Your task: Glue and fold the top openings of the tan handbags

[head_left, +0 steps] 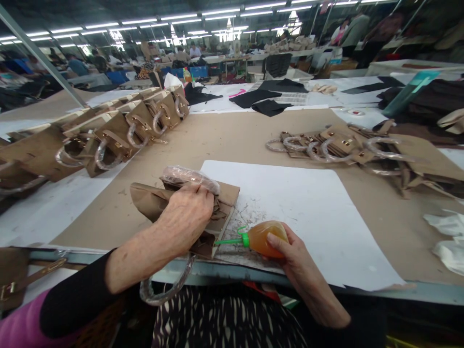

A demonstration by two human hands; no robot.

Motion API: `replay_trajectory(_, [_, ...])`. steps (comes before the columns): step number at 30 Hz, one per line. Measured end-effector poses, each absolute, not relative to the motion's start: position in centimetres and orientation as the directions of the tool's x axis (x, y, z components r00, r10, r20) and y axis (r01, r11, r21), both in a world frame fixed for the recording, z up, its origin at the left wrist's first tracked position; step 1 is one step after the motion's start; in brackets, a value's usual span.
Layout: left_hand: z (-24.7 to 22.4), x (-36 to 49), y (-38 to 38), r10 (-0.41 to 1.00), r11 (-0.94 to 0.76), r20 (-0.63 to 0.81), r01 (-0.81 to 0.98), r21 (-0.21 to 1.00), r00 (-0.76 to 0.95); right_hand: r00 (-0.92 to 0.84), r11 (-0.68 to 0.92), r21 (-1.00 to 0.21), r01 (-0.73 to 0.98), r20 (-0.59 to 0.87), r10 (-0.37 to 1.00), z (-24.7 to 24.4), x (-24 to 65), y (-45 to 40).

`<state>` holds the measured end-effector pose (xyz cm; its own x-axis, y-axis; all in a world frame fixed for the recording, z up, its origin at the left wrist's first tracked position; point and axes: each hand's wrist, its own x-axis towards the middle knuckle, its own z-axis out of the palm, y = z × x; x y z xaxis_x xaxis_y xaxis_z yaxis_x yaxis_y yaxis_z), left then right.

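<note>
A tan handbag (226,195) lies on its side at the table's front edge, its two handles wrapped in clear plastic. My left hand (190,208) is closed on the bag near its upper handle (190,178); the fingertips are partly hidden in the folds. The lower handle (168,290) hangs over the edge above my lap. In my right hand (295,251) is a soft squeeze bottle (266,238) of amber liquid, held on its side with a green cap. Its thin green nozzle (228,240) points left, with the tip at the bag's edge.
White paper (308,208) with dark smears covers the brown tabletop (235,135). A row of tan handbags (108,133) stands at left. More bag pieces with wrapped handles (340,145) are piled at right. Black sheets (261,96) lie farther back, and crumpled white material (449,241) sits far right.
</note>
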<state>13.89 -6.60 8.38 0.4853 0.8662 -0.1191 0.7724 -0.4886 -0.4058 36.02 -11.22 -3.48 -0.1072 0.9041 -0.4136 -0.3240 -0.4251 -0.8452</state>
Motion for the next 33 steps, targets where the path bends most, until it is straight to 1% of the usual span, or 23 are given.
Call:
replay_trajectory(6, [8.5,14.1,-6.6,0.871,-0.482,-0.124,0.777,-0.405,0.476,-0.114,-0.442,-0.807,-0.392,-0.434,0.893,-3.8,35.8,-11.6])
replay_trajectory(9, [8.5,14.1,-6.6,0.870,-0.484,-0.128,0.776,-0.405,0.476,-0.090,-0.450,-0.790,-0.416,-0.457,0.885,-3.7,35.9,-11.8])
replay_trajectory(12, [8.3,14.0,-6.5,0.870,-0.485,-0.128,0.780,-0.395,0.477,-0.072,-0.460,-0.788,-0.410,-0.475,0.877,-3.6,35.9,-11.9])
replay_trajectory(19, [7.9,13.9,-6.4,0.864,-0.490,-0.099,0.776,-0.397,0.494,-0.104,-0.477,-0.789,-0.386,-0.477,0.873,-3.4,35.5,-12.2])
replay_trajectory(23, [7.8,13.9,-6.4,0.869,-0.482,-0.097,0.785,-0.390,0.486,-0.139,-0.466,-0.823,-0.325,-0.446,0.884,-3.2,35.6,-12.7])
replay_trajectory(26, [7.9,14.0,-6.2,0.870,-0.484,-0.113,0.785,-0.388,0.481,-0.141,-0.426,-0.875,-0.231,-0.403,0.904,-2.8,35.8,-13.1])
replay_trajectory(29, [8.3,14.0,-5.9,0.864,-0.496,-0.125,0.779,-0.383,0.488,-0.065,-0.349,-0.929,-0.127,-0.343,0.937,-2.3,35.9,-13.1])
replay_trajectory(33, [9.0,13.7,-5.5,0.866,-0.494,-0.132,0.784,-0.375,0.483,0.045,-0.247,-0.968,-0.040,-0.248,0.968,-2.4,36.1,-12.0])
